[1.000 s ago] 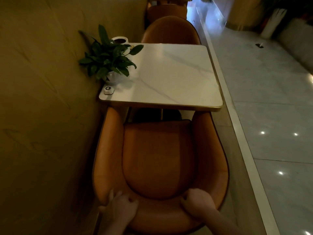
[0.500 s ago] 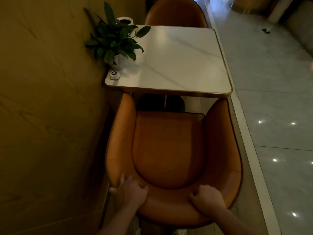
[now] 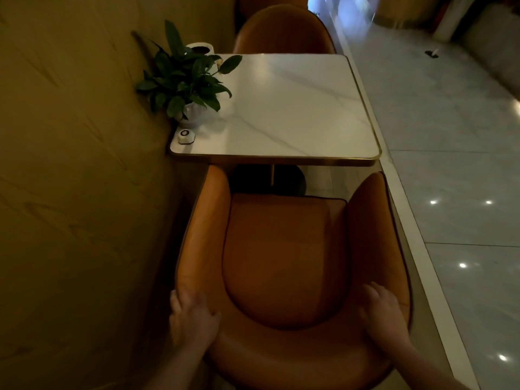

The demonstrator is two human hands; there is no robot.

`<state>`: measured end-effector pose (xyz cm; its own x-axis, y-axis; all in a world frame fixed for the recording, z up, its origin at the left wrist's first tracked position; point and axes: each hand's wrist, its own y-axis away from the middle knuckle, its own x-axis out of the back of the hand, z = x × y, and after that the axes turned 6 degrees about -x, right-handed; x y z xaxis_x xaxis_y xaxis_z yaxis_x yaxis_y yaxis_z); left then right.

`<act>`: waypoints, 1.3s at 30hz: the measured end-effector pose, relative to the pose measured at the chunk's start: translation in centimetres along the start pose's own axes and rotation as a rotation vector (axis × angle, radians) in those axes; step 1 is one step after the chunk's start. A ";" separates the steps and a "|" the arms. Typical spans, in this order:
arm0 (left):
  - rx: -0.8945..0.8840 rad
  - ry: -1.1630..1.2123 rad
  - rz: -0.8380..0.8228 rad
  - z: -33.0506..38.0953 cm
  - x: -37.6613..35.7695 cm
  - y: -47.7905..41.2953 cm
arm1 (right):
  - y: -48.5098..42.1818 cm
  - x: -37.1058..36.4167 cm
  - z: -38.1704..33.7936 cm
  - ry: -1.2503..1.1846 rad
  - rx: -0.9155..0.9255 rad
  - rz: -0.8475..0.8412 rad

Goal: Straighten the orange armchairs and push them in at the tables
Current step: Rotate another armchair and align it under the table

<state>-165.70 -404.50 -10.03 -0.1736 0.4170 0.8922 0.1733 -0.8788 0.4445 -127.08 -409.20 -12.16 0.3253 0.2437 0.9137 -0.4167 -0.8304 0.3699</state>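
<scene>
Our fingers have uncurled from the rim: our left hand (image 3: 194, 319) and right hand (image 3: 384, 313) now lie flat and loose on the back of the near orange leather tub armchair (image 3: 284, 257), gripping nothing. Its arm tips meet the edge of the white marble tabletop (image 3: 295, 108), so we judge it pushed in. We count two chairs, with the second orange armchair (image 3: 284, 32) opposite, and one potted green plant (image 3: 185, 77).

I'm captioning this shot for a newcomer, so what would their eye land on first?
The big orange armchair fills the lower middle, with the left hand and right hand resting on its curved back rim. Just beyond it, the white marble-look table with a gold edge glows against the dim wall, with a leafy potted plant on its left side.
</scene>
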 end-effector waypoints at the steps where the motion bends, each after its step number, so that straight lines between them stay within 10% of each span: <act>1: 0.005 0.015 0.015 -0.4 0.1 -0.7 | -0.8 0.1 0.5 0.011 -0.037 0.000; 39: -0.119 -0.084 -0.008 -2.2 1.5 -16.4 | -13.5 2.4 -0.2 0.118 -0.244 0.097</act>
<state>-170.93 -390.01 -16.19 -0.0920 0.4377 0.8944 0.0554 -0.8945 0.4435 -120.81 -397.34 -14.91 0.1788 0.2374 0.9548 -0.6376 -0.7111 0.2963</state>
